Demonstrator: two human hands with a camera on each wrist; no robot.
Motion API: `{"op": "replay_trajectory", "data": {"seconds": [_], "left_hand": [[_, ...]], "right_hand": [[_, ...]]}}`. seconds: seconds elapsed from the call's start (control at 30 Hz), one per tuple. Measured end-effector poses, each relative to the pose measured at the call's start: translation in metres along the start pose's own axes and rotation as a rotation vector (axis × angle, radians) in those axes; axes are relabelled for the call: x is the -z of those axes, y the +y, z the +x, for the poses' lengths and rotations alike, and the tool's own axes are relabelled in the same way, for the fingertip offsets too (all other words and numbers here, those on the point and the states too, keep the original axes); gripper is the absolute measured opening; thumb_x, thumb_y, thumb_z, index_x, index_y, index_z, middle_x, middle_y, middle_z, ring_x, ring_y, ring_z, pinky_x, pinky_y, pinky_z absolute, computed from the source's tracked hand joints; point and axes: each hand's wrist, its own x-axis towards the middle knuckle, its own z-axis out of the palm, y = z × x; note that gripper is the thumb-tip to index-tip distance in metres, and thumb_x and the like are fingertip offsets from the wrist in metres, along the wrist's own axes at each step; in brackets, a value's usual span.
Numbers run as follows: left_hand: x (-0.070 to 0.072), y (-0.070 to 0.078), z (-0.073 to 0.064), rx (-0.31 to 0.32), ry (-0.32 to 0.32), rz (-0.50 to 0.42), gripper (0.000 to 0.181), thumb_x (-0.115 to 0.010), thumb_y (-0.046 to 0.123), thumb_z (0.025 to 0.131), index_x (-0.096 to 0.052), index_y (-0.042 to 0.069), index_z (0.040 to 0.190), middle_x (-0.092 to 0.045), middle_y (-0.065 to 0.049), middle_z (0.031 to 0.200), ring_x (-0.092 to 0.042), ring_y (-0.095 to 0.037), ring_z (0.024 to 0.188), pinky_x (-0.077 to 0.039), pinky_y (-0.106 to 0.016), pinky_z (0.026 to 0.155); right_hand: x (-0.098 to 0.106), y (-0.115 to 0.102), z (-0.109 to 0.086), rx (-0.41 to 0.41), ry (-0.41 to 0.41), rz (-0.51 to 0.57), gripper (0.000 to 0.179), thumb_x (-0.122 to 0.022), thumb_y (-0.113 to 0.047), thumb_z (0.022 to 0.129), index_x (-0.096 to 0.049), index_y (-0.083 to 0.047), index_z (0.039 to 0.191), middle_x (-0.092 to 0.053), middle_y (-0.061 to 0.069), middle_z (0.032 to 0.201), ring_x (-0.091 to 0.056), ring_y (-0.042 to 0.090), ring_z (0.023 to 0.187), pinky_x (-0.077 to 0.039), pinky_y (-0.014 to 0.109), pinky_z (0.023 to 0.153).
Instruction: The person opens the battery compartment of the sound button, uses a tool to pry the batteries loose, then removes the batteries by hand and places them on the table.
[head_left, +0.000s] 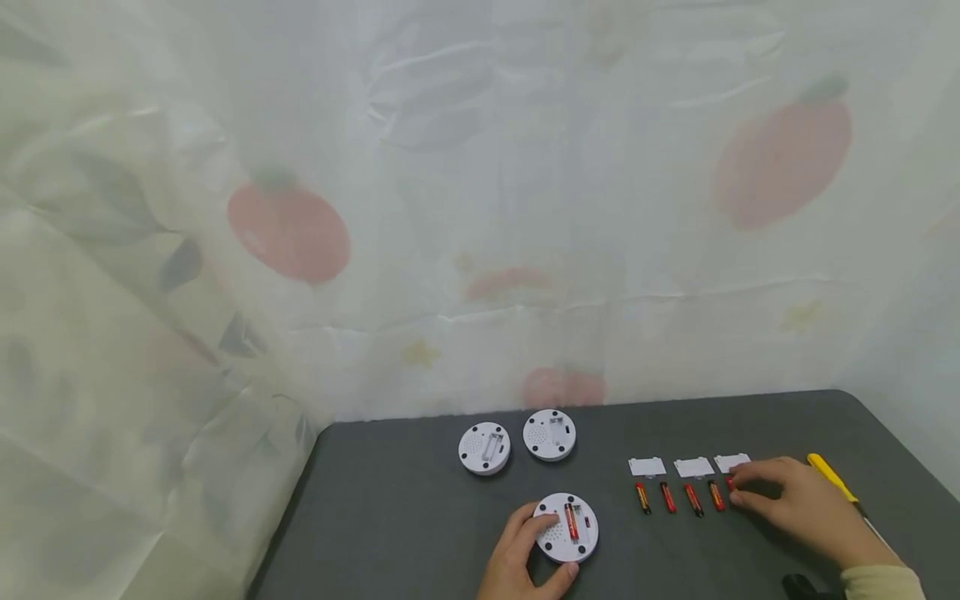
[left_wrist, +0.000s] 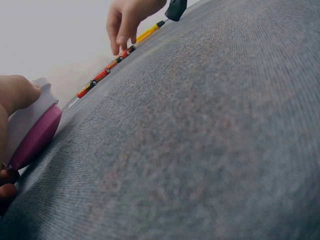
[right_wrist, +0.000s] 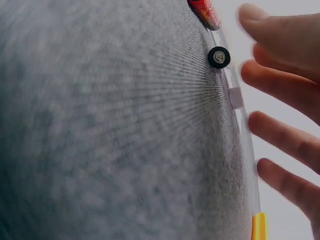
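My left hand (head_left: 517,562) holds a round white device (head_left: 566,546) on the table, thumb and fingers at its rim. A pink side of this device shows in the left wrist view. One red battery (head_left: 572,522) lies in its compartment. My right hand (head_left: 802,504) is at the right end of a row of red-and-black batteries (head_left: 693,500), its fingertips near the last battery (head_left: 730,482). In the right wrist view the fingers are spread, apart from a battery (right_wrist: 219,57) seen end-on.
Two more round white devices, one on the left (head_left: 483,450) and one on the right (head_left: 549,435), sit farther back with their compartments uncovered. Three white covers (head_left: 693,467) lie behind the batteries. A yellow-handled screwdriver (head_left: 831,477) lies beyond my right hand. A patterned curtain (head_left: 450,250) hangs behind the table.
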Motion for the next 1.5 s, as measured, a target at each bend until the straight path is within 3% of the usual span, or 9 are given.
{"op": "replay_trajectory", "data": {"seconds": [0.13, 0.27, 0.43, 0.57, 0.67, 0.93, 1.17, 1.4, 1.5], "left_hand": [[-0.001, 0.0, 0.0, 0.001, -0.001, -0.008, 0.051, -0.083, 0.048, 0.098, -0.065, 0.035, 0.144, -0.057, 0.004, 0.148, -0.062, -0.015, 0.128, -0.056, -0.041, 0.104], [-0.001, 0.001, 0.0, 0.021, -0.011, -0.029, 0.051, -0.083, 0.048, 0.097, -0.065, 0.036, 0.144, -0.056, 0.005, 0.149, -0.061, -0.015, 0.129, -0.055, -0.042, 0.106], [-0.001, 0.001, 0.0, 0.015, -0.002, -0.025, 0.052, -0.084, 0.048, 0.097, -0.066, 0.036, 0.144, -0.057, 0.006, 0.149, -0.062, -0.014, 0.128, -0.055, -0.041, 0.106], [-0.001, 0.001, 0.0, -0.007, 0.008, -0.015, 0.052, -0.085, 0.047, 0.096, -0.066, 0.035, 0.143, -0.058, 0.006, 0.148, -0.062, -0.014, 0.127, -0.056, -0.04, 0.105], [-0.001, 0.001, -0.001, -0.005, 0.006, -0.008, 0.052, -0.084, 0.048, 0.096, -0.066, 0.036, 0.143, -0.058, 0.006, 0.148, -0.062, -0.014, 0.127, -0.056, -0.04, 0.105], [0.0, 0.002, 0.0, -0.016, -0.01, 0.015, 0.05, -0.082, 0.051, 0.097, -0.066, 0.036, 0.143, -0.057, 0.006, 0.15, -0.062, -0.014, 0.128, -0.056, -0.042, 0.105], [0.001, 0.004, 0.0, -0.041, -0.025, 0.037, 0.049, -0.08, 0.053, 0.099, -0.067, 0.036, 0.142, -0.058, 0.007, 0.151, -0.062, -0.013, 0.128, -0.056, -0.043, 0.104], [0.001, 0.003, -0.001, -0.08, -0.031, 0.058, 0.05, -0.079, 0.054, 0.099, -0.066, 0.039, 0.145, -0.058, 0.007, 0.153, -0.062, -0.014, 0.125, -0.056, -0.044, 0.098], [0.002, 0.004, -0.001, -0.075, -0.038, 0.066, 0.051, -0.079, 0.055, 0.099, -0.066, 0.04, 0.145, -0.058, 0.007, 0.152, -0.063, -0.014, 0.124, -0.056, -0.043, 0.096]], "right_hand": [[-0.003, -0.003, -0.003, 0.023, 0.16, 0.005, 0.025, -0.1, -0.037, 0.078, -0.081, -0.04, 0.093, -0.074, -0.021, 0.096, -0.066, 0.002, 0.096, -0.055, 0.031, 0.081], [-0.009, -0.02, 0.0, 0.035, 0.212, 0.055, 0.03, -0.101, -0.033, 0.078, -0.08, -0.033, 0.099, -0.075, -0.014, 0.102, -0.065, 0.003, 0.093, -0.056, 0.031, 0.076], [-0.026, -0.052, 0.009, 0.184, 0.236, 0.109, 0.035, -0.1, -0.022, 0.079, -0.078, -0.026, 0.106, -0.073, -0.011, 0.106, -0.06, 0.004, 0.08, -0.05, 0.026, 0.066], [-0.043, -0.076, 0.013, 0.299, 0.264, 0.128, 0.04, -0.101, -0.022, 0.076, -0.078, -0.028, 0.109, -0.075, -0.009, 0.115, -0.067, 0.008, 0.093, -0.05, 0.016, 0.08], [-0.054, -0.093, 0.015, 0.329, 0.268, 0.136, 0.043, -0.102, -0.023, 0.075, -0.079, -0.028, 0.112, -0.075, -0.008, 0.12, -0.071, 0.012, 0.104, -0.048, 0.012, 0.093], [-0.075, -0.137, 0.012, 0.339, 0.169, 0.191, 0.044, -0.097, -0.029, 0.085, -0.078, -0.024, 0.125, -0.072, -0.013, 0.13, -0.071, 0.01, 0.116, -0.062, 0.037, 0.092], [-0.084, -0.163, 0.007, 0.467, 0.148, 0.289, 0.039, -0.091, -0.015, 0.09, -0.08, -0.026, 0.126, -0.074, -0.006, 0.131, -0.071, 0.015, 0.117, -0.055, 0.02, 0.096], [-0.09, -0.179, 0.007, 0.516, 0.184, 0.206, 0.036, -0.093, -0.021, 0.088, -0.082, -0.029, 0.121, -0.075, -0.008, 0.128, -0.072, 0.015, 0.112, -0.063, 0.034, 0.085], [-0.092, -0.181, 0.006, 0.515, 0.208, 0.177, 0.036, -0.096, -0.02, 0.083, -0.083, -0.028, 0.116, -0.075, -0.009, 0.124, -0.073, 0.013, 0.109, -0.061, 0.03, 0.086]]}}
